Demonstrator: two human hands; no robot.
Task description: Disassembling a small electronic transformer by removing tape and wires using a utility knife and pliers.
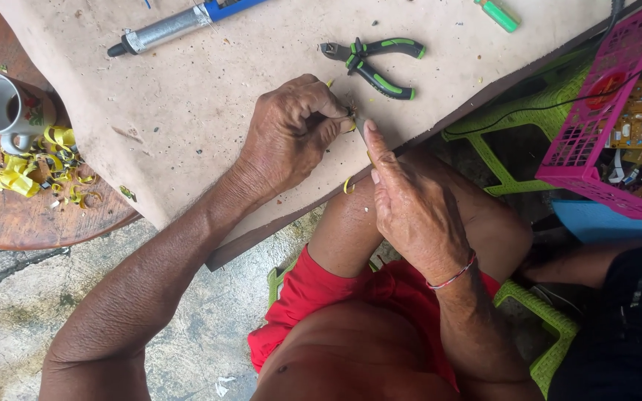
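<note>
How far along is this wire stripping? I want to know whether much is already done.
Done: a pile of yellow insulation scraps lies beside the mug. In hand: the left hand pinches a small wire end against the right hand at the board's edge; the pliers lie unused. What is left cannot be judged; no waiting wires show.

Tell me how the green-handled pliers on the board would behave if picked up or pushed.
The pliers look like rigid metal, so probably stiff and fairly heavy for their size. Their handles lie spread apart, so they may swing loosely when lifted. Lying flat on the board, they would likely slide rather than roll; the rubbery-looking grips should resist slipping.
</note>
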